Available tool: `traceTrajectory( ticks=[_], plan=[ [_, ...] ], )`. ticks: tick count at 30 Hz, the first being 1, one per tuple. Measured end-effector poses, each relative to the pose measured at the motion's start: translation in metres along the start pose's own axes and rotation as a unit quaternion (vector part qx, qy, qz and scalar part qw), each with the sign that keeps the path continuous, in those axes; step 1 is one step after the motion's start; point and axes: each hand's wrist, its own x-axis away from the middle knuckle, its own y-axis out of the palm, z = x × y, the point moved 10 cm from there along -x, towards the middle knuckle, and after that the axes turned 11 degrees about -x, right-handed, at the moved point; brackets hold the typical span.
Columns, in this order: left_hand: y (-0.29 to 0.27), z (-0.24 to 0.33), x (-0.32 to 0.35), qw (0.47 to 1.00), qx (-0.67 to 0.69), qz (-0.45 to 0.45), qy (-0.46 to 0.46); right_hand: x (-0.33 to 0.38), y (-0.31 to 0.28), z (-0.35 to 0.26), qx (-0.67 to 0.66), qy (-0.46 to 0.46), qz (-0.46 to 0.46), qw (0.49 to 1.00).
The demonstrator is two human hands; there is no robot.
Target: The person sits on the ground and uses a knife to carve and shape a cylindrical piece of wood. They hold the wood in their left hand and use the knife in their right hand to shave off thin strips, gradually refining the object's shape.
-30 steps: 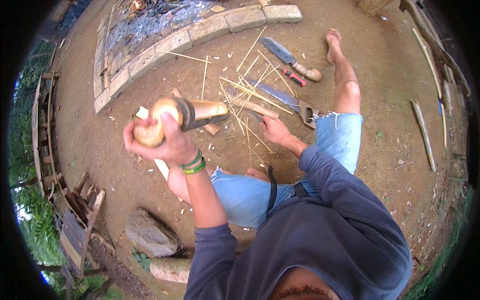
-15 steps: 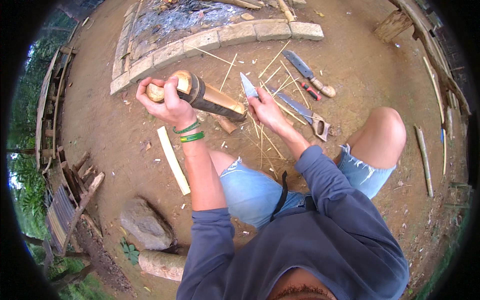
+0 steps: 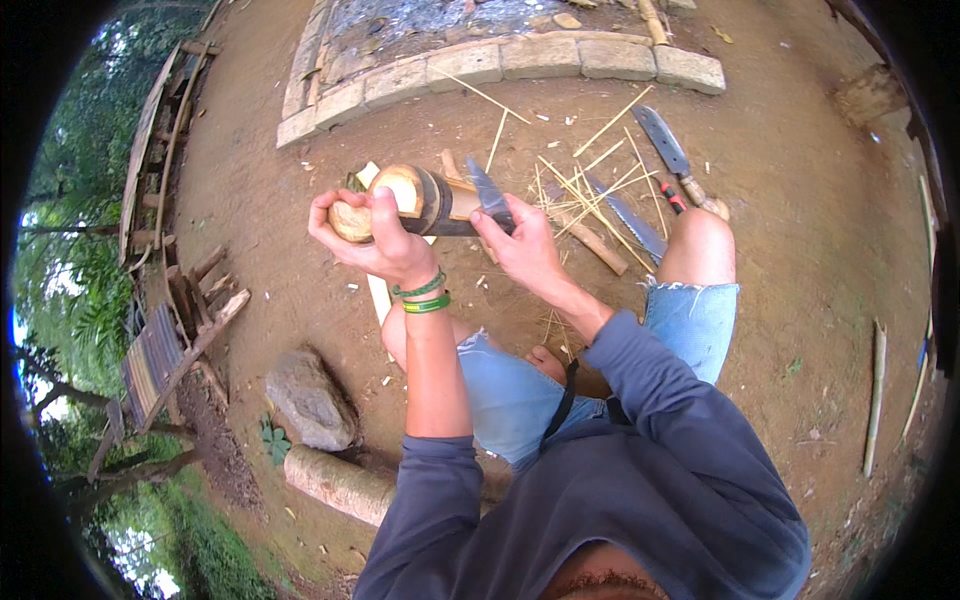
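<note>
My left hand (image 3: 392, 252) is wrapped round the rounded, pale end of a dark-skinned bamboo section (image 3: 432, 203), its thumb lying along the light cut face. A long strip of the bamboo's upper side is pared down to pale wood. My right hand (image 3: 528, 250) grips a knife (image 3: 486, 188) with a broad grey blade, which points away from me beside the bamboo's right end. Whether the edge touches the wood I cannot tell. My right fingers partly hide the knife's handle and that end of the bamboo.
Thin bamboo strips (image 3: 590, 195) lie scattered ahead, around a saw (image 3: 630, 215). Near my knee are a machete (image 3: 663, 140) and a red-and-black handled tool (image 3: 672, 197). Stone blocks (image 3: 540, 58) border an ash pit. A rock (image 3: 312, 398) and a log (image 3: 335, 482) lie left.
The bamboo has turned closer to level and the right hand with the knife has come in against its right end. My view has shifted, and my right knee now covers the saw handle.
</note>
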Motion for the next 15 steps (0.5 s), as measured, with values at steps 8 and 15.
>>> traceTrajectory(
  ticks=[8,15],
  plan=[
    [0.004,0.013,0.017,1.000,0.013,0.013,0.008,0.002,-0.015,-0.027,-0.013,0.066,-0.062,0.996],
    [-0.003,0.022,0.033,0.999,0.014,-0.015,0.024,0.049,-0.001,-0.017,0.151,0.017,-0.135,0.979]
  ],
)
